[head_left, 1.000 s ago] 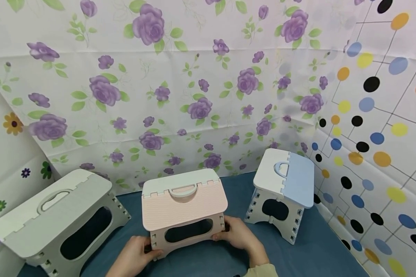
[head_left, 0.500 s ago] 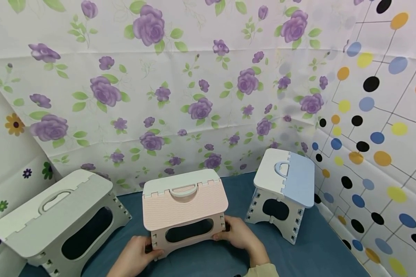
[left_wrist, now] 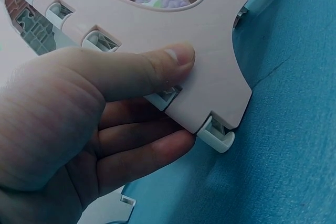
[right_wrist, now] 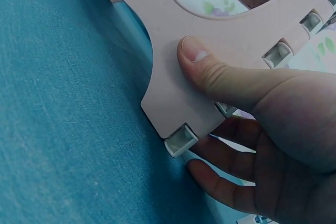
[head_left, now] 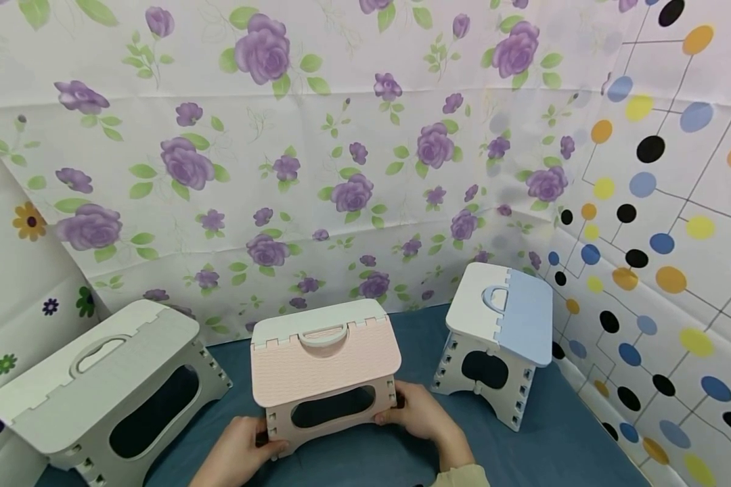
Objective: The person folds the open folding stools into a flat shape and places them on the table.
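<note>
The left hand (head_left: pixel 237 446) pinches the left foot of the pink-and-white folding step stool (head_left: pixel 325 372), thumb in front, fingers behind; the right hand (head_left: pixel 425 414) pinches its right foot likewise. The stool stands upright on blue cloth (head_left: pixel 359 467), a grey-and-white folding stool (head_left: pixel 118 382) to its left, a blue-and-white folding stool (head_left: pixel 528 314) to its right, a purple-rose sheet (head_left: pixel 317 122) behind it

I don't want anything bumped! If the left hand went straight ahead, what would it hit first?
The pink stool, most likely: the left hand pinches its front leg panel near the lower left corner, thumb on the front. How much room the fingers behind have is hard to tell.
</note>
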Motion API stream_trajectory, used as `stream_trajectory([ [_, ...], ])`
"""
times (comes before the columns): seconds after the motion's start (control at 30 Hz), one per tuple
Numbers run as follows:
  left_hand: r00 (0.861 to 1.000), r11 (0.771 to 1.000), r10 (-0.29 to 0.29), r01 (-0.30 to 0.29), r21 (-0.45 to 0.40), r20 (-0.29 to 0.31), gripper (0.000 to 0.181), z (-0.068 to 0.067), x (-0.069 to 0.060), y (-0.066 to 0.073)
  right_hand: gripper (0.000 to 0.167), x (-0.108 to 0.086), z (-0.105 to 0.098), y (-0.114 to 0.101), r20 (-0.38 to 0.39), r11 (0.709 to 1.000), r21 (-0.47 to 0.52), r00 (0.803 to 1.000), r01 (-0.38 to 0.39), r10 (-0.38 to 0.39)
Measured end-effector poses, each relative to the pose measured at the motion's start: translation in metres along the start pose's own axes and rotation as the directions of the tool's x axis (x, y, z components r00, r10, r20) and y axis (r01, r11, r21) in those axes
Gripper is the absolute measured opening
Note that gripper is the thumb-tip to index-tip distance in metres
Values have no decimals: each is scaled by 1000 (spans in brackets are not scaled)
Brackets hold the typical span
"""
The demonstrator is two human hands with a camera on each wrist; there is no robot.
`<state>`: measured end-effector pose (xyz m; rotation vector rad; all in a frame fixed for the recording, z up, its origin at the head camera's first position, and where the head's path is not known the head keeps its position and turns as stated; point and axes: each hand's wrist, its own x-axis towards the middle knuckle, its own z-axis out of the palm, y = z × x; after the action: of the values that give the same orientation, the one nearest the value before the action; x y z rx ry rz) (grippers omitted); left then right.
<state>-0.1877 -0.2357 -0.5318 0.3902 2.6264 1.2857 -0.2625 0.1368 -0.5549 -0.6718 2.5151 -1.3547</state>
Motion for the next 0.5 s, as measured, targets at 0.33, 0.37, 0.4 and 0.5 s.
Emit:
stream_trajectory([
  [0.33,1000,1000,4,-4,10,2,28,0,0,-1,44,0,1,1,1,1000,4,1000,-7,7],
  [0.37,1000,1000,3,-3,10,2,27,0,-1,-1,43,0,1,1,1,1000,3,1000,-7,7],
  [0.4,1000,1000,3,-3,11,3,27,0,0,-2,43,0,1,1,1,1000,2,1000,-8,8],
  [0.5,1000,1000,5,-5,22,1,26,0,0,-2,43,0,1,1,3,1000,1,1000,-12,12],
])
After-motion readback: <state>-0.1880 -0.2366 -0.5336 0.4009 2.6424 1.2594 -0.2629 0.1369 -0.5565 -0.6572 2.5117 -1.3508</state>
